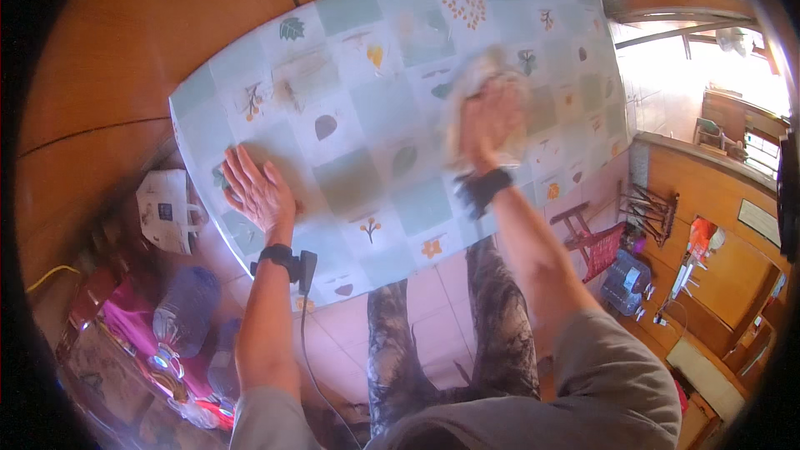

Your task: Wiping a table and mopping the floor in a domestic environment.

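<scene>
A table covered with a checked, leaf-patterned cloth (400,200) fills the middle of the view. My right hand (494,119) presses down on a pale cloth (459,150) at the right half of the table; both are blurred. My left hand (256,190) lies palm down on the cover near its left edge, fingers slightly apart, holding nothing. A black band is on each wrist, and a cable hangs from a dark device at the left one.
A white bag (165,212) stands on the floor left of the table. Further down on the left are large blue bottles (187,309) and a pink cloth. At the right are a folding stool with a red seat (603,250) and a blue water jug (625,284). Wooden panels rise behind the table.
</scene>
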{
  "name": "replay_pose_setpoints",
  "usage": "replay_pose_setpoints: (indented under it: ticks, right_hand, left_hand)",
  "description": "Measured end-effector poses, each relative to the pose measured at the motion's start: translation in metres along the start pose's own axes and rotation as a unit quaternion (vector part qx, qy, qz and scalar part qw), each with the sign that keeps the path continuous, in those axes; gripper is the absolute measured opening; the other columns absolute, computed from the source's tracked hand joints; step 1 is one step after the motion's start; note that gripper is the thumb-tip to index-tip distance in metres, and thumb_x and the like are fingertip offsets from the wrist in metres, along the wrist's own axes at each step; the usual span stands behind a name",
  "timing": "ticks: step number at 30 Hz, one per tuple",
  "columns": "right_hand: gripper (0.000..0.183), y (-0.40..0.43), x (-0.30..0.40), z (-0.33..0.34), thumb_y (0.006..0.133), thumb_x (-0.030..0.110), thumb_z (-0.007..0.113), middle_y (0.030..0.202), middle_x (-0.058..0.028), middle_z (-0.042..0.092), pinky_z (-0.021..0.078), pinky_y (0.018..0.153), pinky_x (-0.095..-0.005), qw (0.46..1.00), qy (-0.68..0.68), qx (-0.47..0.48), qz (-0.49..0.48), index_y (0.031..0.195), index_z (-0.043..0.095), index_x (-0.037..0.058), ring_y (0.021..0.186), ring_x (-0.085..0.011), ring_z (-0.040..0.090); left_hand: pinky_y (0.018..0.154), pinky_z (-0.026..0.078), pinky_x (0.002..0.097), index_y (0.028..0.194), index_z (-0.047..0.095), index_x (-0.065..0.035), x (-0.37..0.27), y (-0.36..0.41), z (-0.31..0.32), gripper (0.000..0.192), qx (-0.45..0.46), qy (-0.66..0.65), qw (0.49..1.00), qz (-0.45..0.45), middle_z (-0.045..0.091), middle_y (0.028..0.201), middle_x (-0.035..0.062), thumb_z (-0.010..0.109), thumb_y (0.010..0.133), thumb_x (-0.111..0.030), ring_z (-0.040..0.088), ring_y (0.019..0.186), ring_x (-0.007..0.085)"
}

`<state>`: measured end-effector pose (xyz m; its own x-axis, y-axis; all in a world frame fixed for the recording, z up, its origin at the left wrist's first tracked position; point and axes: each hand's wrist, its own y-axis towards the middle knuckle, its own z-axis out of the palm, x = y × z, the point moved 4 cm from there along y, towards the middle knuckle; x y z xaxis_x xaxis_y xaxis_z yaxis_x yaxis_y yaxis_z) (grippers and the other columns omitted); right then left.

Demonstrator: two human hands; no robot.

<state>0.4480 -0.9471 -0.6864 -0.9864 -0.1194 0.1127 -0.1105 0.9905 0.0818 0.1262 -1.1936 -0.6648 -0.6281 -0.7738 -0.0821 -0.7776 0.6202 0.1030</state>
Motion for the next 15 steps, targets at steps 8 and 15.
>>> replay_pose_setpoints:
  ticks: [8, 15]
  right_hand:
    - [0.053, -0.136, 0.149, -0.052, 0.087, 0.040, 0.049, 0.149, -0.0099, 0.025, 0.0127, 0.113, -0.0476, 0.797, 0.144, 0.260, -0.526, 0.137, 0.040, 0.0225, 0.139, -0.0275, 0.019]
    - [0.043, 0.023, 0.119, -0.039, 0.079, 0.029, 0.056, 0.134, -0.0049, 0.046, 0.0275, 0.108, -0.0443, 0.842, 0.162, 0.104, -0.505, 0.121, 0.057, 0.0212, 0.125, -0.0252, 0.038]
  left_hand:
    - [0.108, 0.014, 0.0527, 0.144, 0.027, -0.0149, 0.005, -0.002, -0.004, 0.056, 0.028, -0.023, 0.999, -0.006, 0.024, 0.151, 0.0061, 0.029, 0.096, -0.043, 0.020, 0.140, 0.0280]
    - [0.108, 0.015, 0.0528, 0.144, 0.027, -0.0150, 0.008, 0.000, -0.006, 0.056, 0.032, -0.014, 0.999, -0.014, 0.024, 0.152, 0.0061, 0.030, 0.095, -0.042, 0.020, 0.140, 0.0282]
